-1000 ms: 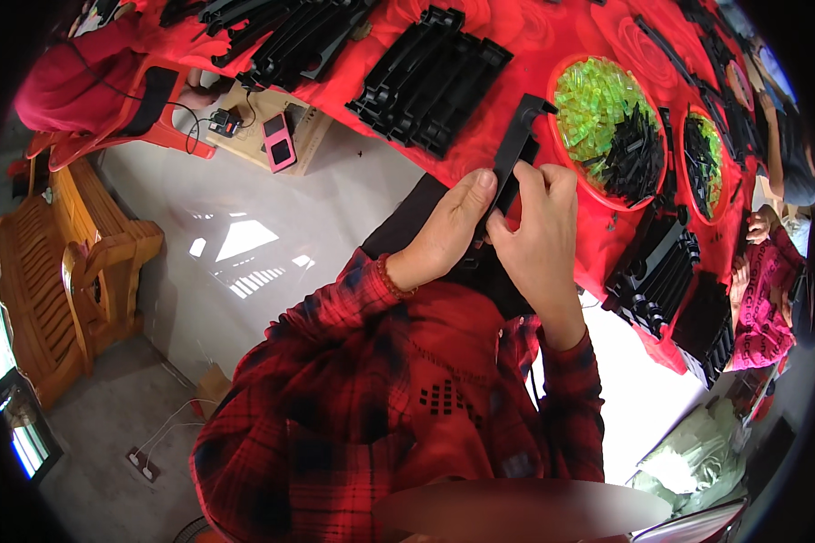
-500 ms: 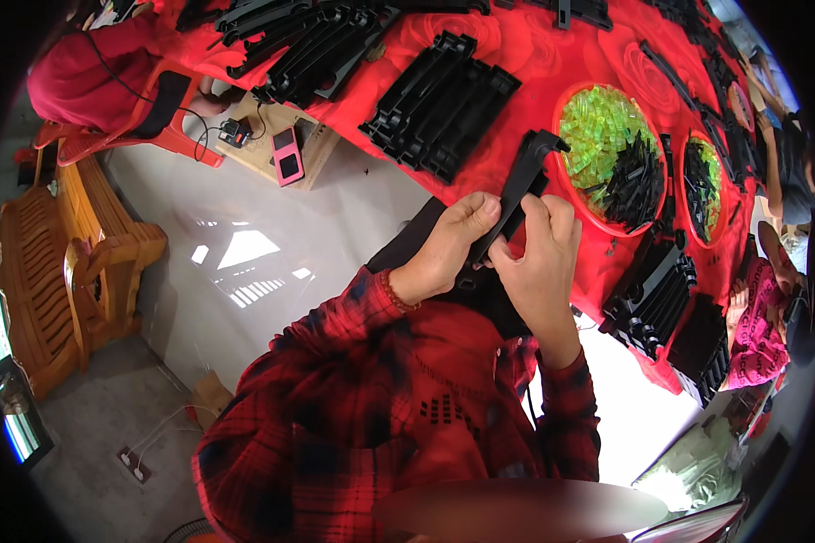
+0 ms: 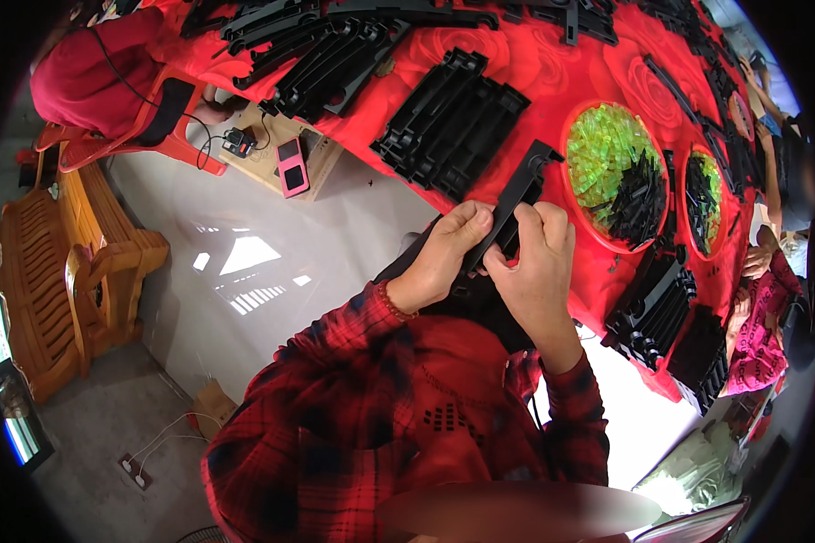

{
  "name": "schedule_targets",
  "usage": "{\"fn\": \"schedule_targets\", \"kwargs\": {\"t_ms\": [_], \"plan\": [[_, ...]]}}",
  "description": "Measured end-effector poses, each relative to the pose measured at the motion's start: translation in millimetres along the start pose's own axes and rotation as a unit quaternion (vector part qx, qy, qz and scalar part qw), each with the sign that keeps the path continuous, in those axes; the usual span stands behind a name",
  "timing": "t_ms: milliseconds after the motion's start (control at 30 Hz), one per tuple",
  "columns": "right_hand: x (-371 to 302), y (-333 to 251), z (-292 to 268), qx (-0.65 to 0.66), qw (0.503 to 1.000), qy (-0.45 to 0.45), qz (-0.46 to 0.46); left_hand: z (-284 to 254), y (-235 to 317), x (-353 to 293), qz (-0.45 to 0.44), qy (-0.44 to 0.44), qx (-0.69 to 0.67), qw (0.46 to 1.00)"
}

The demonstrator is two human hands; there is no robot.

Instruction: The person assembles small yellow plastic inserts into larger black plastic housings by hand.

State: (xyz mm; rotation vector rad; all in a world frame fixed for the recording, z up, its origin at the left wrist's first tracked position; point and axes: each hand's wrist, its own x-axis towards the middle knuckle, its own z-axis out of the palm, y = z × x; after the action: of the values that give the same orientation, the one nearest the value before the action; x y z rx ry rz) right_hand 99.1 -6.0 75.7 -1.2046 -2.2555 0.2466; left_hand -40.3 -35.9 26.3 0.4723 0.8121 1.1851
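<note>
A long black plastic strip-shaped part [image 3: 520,187], hooked at its far end, slants over the table's near edge between my two hands. My left hand [image 3: 450,246] is closed round its near part, with the thumb along the top face. On the other side, the fingers of my right hand [image 3: 538,255] are bent and pinched against the part's right edge. Whether a small piece sits between those fingertips is hidden. Just right of the part stands a red-rimmed round container [image 3: 566,172] with yellow-green translucent pieces and small black pieces.
Rows of similar black parts [image 3: 451,124] lie on the red rose-patterned cloth [image 3: 539,59], with another stack [image 3: 656,308] at right. A second container [image 3: 688,204] stands farther right. Other people sit at the table, one on a red chair [image 3: 167,145]. A pink device [image 3: 292,169] rests on a cardboard box.
The view has shifted slightly, so the table things appear a little lower. The black part's far end sits lower too. Both hands keep their hold, the right fingers bent against its edge.
</note>
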Motion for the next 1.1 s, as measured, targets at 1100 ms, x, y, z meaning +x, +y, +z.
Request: {"fn": "schedule_targets", "kwargs": {"t_ms": [1100], "plan": [[131.7, 10.6, 75.8, 0.001, 0.989, -0.121, 0.086, -74.0, 104.6, 71.8, 0.317, 0.17, 0.597, 0.717]]}}
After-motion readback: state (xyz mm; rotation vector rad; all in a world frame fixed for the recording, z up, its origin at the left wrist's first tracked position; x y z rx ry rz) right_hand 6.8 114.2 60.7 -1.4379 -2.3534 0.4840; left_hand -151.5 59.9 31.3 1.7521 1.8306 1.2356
